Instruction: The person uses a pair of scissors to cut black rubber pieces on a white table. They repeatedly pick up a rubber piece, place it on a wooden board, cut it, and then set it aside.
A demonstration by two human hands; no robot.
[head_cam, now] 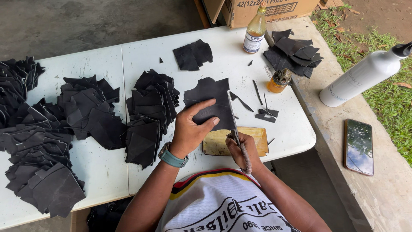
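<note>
We pin the black sheet (209,103) flat w/ left hand (191,129), fingers spread open, over the cutting board (255,138) on the bench (240,68); right hand (240,150) fist-closed round the knife (235,129), blade at sheet's edge.

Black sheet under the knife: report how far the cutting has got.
Done: heaps of cut black pieces cover the white table, with scraps beside the board. In hand: the left hand pins the black sheet while the right hand runs a knife along it. Left: this sheet is mostly uncut.
</note>
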